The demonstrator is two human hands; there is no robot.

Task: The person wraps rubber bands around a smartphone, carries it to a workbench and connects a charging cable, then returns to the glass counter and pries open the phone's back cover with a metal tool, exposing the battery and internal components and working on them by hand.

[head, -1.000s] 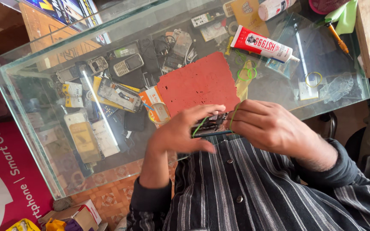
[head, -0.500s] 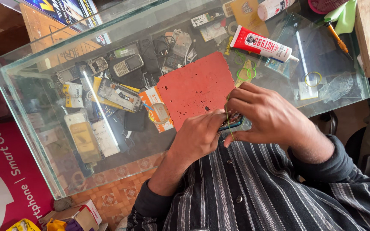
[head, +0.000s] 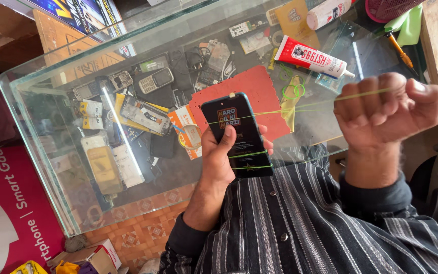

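Head view, the only one. The left hand (head: pixel 219 157) holds a dark phone (head: pixel 238 134) upright over the near edge of the glass counter (head: pixel 41 152), fingers wrapped behind it and thumb laid along its left side, clamped on the body. Two green rubber bands already cross the phone's lower half. A third green rubber band (head: pixel 305 105) is hooked around the phone's upper part and runs, stretched taut, out to the right hand (head: pixel 386 109). That hand is closed in a fist on the far end of the band, held above the counter's right near corner; how many fingers the band passes around I cannot tell.

On the counter top, just behind the phone: a red mat (head: pixel 259 91). Spare green bands (head: pixel 292 90) lie at the mat's right edge, a red-and-white glue tube (head: pixel 313 57) beyond them toward the far right, and an orange pen (head: pixel 399 48) near the far right corner. Inside the case under the glass: old handsets and loose phone parts (head: pixel 128 106), jumbled.

Risks, as judged from here:
- Band is under strong tension; it may snap or slip off the phone's edge and whip back at the fingers.
- Pull is sideways to the right; with only a one-hand hold, the phone could twist out and drop on the glass.
- Uneven band could ride up off the rounded corner.
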